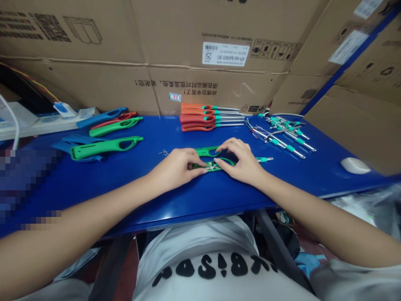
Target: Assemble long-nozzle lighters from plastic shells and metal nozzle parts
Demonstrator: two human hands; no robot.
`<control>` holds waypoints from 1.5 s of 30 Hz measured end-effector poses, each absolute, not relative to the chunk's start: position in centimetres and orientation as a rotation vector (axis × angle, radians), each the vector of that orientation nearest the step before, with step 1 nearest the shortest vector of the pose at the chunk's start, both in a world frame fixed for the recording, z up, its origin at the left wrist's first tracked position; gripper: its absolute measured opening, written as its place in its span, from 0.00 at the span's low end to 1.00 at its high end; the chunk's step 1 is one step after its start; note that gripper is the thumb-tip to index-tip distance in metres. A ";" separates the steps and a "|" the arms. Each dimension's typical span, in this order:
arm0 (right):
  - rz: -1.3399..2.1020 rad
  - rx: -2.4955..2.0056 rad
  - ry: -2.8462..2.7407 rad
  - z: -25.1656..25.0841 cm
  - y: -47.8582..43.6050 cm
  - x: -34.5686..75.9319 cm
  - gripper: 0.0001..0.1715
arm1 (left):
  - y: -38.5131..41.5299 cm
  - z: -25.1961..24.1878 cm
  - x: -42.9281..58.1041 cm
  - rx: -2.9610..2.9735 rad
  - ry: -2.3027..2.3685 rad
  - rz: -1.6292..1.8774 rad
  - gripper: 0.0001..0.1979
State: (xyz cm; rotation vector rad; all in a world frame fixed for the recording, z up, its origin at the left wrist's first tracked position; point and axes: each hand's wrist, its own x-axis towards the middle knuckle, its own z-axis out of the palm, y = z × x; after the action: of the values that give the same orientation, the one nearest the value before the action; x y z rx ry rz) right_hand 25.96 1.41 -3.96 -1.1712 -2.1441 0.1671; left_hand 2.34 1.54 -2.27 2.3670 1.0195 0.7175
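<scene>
Both hands busy on a green shell with wiring in it, middle of a blue table.
Taking the near shell point(213, 167) as the clock's centre: left hand point(178, 168) comes in from 9, thumb and forefinger nearly together over it, though I can't tell if they're pinching the shell or some part inside. Right hand point(240, 162) is at 3, half open in a loose C, thumb by the near shell, fingertips by the far shell point(200, 151) just off at 11; can't tell if it's really gripping either. A rod point(265, 159) pokes out at 3 past that hand. Screws point(163, 152) lie around 9, orange and red lighters point(197, 118) pile up about 11, loose rods point(286, 136) sit at 2, all on the table point(194, 205).
</scene>
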 end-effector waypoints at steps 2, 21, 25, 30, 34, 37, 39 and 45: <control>0.162 -1.180 -2.158 -4.0 1.4 25.9 0.11 | 1.6 -2.2 2.4 2.351 1.017 0.706 0.07; 0.221 -1.212 -2.211 -4.1 1.6 26.0 0.14 | 1.4 -2.1 2.4 2.368 1.019 0.702 0.08; 0.230 -1.219 -2.231 -4.0 1.6 26.0 0.14 | 1.5 -2.3 2.4 2.361 1.039 0.711 0.07; 0.261 -1.215 -2.236 -4.0 1.7 25.9 0.13 | 1.4 -2.3 2.5 2.377 1.057 0.715 0.06; 0.294 -1.208 -2.230 -3.9 1.7 26.0 0.14 | 1.2 -2.1 2.5 2.405 1.080 0.678 0.07; 0.319 -1.204 -2.218 -3.9 1.8 26.1 0.14 | 1.2 -1.9 2.5 2.406 1.087 0.670 0.08; 0.346 -1.190 -2.207 -3.9 1.9 26.2 0.14 | 1.2 -1.9 2.5 2.393 1.103 0.668 0.08; 0.410 -1.095 -2.116 -3.8 2.1 26.3 0.12 | 1.1 -1.8 2.4 2.360 1.119 0.654 0.08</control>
State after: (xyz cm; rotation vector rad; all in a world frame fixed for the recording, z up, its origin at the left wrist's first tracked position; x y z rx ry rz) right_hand 26.29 2.09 -3.82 -1.0948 -2.1159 0.4101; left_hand 2.42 1.11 -1.83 2.3605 1.1189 0.6542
